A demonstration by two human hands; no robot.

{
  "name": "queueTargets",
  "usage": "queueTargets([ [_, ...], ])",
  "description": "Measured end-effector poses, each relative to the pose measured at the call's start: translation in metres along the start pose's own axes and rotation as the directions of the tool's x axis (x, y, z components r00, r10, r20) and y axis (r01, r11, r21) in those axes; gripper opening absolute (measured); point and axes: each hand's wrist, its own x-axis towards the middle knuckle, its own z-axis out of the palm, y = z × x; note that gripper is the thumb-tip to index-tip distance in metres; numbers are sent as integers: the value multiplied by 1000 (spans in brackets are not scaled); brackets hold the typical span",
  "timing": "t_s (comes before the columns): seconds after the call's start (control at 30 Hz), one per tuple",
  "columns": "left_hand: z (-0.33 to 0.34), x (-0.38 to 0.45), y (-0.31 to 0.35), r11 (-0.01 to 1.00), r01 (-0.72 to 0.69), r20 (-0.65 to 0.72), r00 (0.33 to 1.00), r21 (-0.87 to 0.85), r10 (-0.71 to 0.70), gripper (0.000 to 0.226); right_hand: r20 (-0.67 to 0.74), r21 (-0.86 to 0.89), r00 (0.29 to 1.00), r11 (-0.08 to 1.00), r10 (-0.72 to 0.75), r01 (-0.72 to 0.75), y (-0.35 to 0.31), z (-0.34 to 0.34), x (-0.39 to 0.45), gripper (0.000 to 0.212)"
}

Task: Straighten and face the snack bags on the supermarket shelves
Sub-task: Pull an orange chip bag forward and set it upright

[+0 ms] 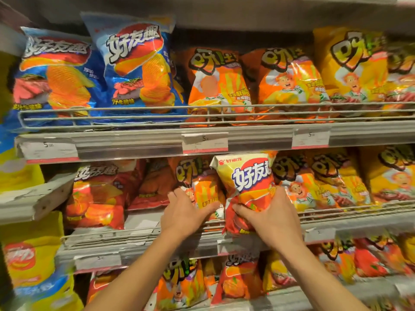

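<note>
On the middle wire-fronted shelf [336, 217], a red crinkly chip bag [98, 194] is seen standing near the left end. Just right of it, an orange glossy snack bag [202, 182] is pressed by the left hand [182, 212], its grip spread flat. Beside it, a cream-and-red foil chip bag [249, 187] is held tilted at the front rail, pinched by the right hand [274, 216].
</note>
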Motion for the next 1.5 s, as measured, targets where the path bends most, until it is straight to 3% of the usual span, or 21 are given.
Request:
queueTargets([
  [0.2, -26, -17, -29, 999, -14, 4, 1000, 30, 14, 98, 24, -3, 1000, 1000, -7, 7, -24, 9, -25, 96],
  [0.33, -59, -39, -82, 950, -132, -202, 960, 285, 194, 74, 99, 35, 994, 999, -42, 38, -52, 19, -52, 104],
  [0.43, -82, -51, -125, 879, -131, -239, 935, 458, 263, 51, 160, 47, 984, 996, -77, 70, -81, 35, -68, 101],
  [0.5, -95, -57, -149, 841, -110, -230, 936, 529, 268, 51, 192, 55, 978, 996, -76, 66, -102, 51, -74, 101],
  [0.63, -104, -66, -174, 866, -186, -251, 910, 465, 330, 51, 249, 53, 967, 998, -44, 32, -142, 90, -76, 115],
  [0.77, -98, -69, -180, 889, -236, -304, 879, 391, 367, 50, 203, 54, 979, 998, 5, -16, -172, 124, -70, 113],
  [0.93, -94, -72, -185, 865, -257, -248, 888, 432, 387, 43, 183, 61, 982, 997, 39, -51, -197, 156, -60, 111],
  [1.07, -92, -74, -186, 864, -251, -236, 895, 437, 379, 29, 199, -18, 975, 996, 95, -93, -192, 178, -57, 111],
  [1.5, -86, -72, -192, 878, -263, -219, 903, 401, 370, 45, 131, -200, 977, 970, 166, -138, -178, 194, -54, 116],
])
